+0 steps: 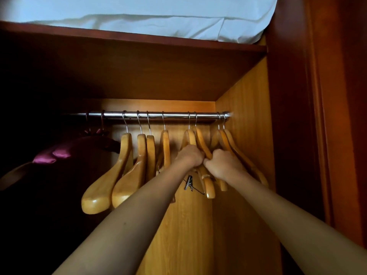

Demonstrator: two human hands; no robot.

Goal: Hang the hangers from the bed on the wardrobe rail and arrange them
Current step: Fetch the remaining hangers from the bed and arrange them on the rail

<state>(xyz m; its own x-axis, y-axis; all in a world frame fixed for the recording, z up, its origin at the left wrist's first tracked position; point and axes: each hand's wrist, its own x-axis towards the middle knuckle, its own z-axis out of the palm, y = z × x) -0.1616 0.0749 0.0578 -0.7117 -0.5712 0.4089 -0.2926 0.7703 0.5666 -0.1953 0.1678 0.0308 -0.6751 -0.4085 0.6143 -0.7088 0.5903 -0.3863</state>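
I see a warm-lit orange wood-grain wardrobe back wall ahead, dark reddish wooden shelf above, white folded bedding on it, left side in shadow

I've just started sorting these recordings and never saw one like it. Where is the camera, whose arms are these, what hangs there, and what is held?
No machine here: a person wears a wide-angle camera on the head, so you look along their own bare arms into a wardrobe. A metal rail runs across, and wooden hangers hang from it by wire hooks; a purple padded hanger hangs at far left. The left hand and the right hand meet towards the rail's right end, each with fingers curled round a wooden hanger there. A metal clip dangles just below them. Above, white bedding lies on the shelf.
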